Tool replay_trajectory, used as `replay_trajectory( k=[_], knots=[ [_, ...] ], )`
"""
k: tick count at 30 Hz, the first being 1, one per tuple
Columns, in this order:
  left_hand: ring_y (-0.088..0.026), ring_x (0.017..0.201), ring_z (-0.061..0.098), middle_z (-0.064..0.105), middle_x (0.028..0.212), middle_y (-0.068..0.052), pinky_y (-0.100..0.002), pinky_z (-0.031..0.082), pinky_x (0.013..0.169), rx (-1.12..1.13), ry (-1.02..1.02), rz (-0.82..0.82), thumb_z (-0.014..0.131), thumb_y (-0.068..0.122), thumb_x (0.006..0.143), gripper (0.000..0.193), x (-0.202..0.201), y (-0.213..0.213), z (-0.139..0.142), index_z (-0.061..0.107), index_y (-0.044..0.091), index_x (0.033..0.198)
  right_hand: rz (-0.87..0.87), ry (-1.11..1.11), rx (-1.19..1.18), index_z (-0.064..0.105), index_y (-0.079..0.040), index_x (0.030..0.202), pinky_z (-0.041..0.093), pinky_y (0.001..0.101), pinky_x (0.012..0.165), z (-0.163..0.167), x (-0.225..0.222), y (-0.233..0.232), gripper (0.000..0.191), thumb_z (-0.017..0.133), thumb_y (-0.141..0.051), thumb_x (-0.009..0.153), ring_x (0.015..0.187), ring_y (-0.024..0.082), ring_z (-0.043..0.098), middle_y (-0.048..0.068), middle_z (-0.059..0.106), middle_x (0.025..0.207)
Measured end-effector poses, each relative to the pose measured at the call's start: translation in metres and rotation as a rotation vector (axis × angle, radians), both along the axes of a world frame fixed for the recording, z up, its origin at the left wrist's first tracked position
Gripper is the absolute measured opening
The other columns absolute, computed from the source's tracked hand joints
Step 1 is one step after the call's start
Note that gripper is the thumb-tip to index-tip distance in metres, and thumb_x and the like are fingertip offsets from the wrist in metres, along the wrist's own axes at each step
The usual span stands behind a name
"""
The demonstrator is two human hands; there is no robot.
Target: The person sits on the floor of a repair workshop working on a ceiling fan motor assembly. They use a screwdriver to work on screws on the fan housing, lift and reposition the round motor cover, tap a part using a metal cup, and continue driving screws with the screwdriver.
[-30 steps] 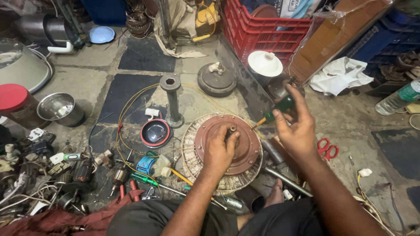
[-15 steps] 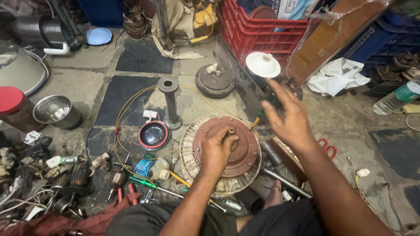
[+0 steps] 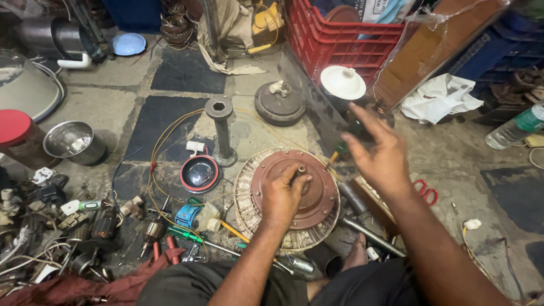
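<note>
I observed the left hand (image 3: pixel 285 194) resting on the reddish-brown motor cover (image 3: pixel 294 188), its fingers (image 3: pixel 298 180) curled narrow around the short central shaft (image 3: pixel 301 168) that stood upright from the cover. The cover sat on the round wound stator (image 3: pixel 249 195), whose pale ribbed rim showed around it. This assembly lay on the floor (image 3: pixel 113 73) directly in front of my crossed legs, near the middle of the view.

The right hand (image 3: pixel 381 157) was raised above the floor, just right of the assembly and apart from it. Its fingers were spread wide, palm down. A screwdriver with a green handle (image 3: pixel 345 140) and a yellow collar showed just beyond the fingertips; I could not tell whether the hand touched it.

Surrounding items, as recorded:
- A grey metal pipe stand (image 3: pixel 221 131) stood upright to the left of the assembly.
- A small round bowl with a red rim (image 3: pixel 199 173) lay just beside the stand's base.
- A dark domed housing (image 3: pixel 280 103) lay behind the assembly.
- A white dish-shaped cap (image 3: pixel 342 82) sat in front of the red crate (image 3: pixel 345 42).
- Red-handled scissors (image 3: pixel 424 191) lay right of my forearm.
- Yellow wire (image 3: pixel 164 136) looped across the dark floor tiles.
</note>
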State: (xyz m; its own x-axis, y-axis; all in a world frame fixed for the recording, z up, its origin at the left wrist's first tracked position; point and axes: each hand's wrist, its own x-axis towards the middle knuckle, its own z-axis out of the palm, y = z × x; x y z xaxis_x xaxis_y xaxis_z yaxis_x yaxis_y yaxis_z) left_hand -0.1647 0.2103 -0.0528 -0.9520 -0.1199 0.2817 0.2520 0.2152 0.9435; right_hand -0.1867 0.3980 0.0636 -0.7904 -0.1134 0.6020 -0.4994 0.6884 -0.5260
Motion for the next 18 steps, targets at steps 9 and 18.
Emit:
replay_trajectory(
  k=[9, 18],
  knots=[
    [-0.013, 0.066, 0.075, 0.079, 0.081, -0.010, -0.029, 0.059, 0.063, 0.000, 0.032, 0.014, 0.083, 0.019, 0.085, 0.032, 0.0007, 0.0007, -0.0062, 0.076, 0.004, 0.113, -0.059, 0.103, 0.132, 0.064, -0.013, 0.142, 0.049, 0.0402, 0.104, -0.0040, 0.0008, -0.0010, 0.054, 0.079, -0.012, 0.091, 0.117, 0.033, 0.066, 0.016, 0.071, 0.123],
    [-0.014, 0.070, 0.077, 0.079, 0.082, -0.011, -0.029, 0.060, 0.064, 0.012, -0.002, 0.007, 0.082, 0.019, 0.085, 0.032, 0.0019, 0.0013, -0.0064, 0.075, 0.003, 0.113, -0.023, 0.049, 0.054, 0.061, -0.013, 0.146, 0.050, 0.0392, 0.104, -0.0009, 0.0058, -0.0004, 0.054, 0.075, -0.010, 0.094, 0.121, 0.031, 0.066, 0.017, 0.068, 0.132]
  ],
)
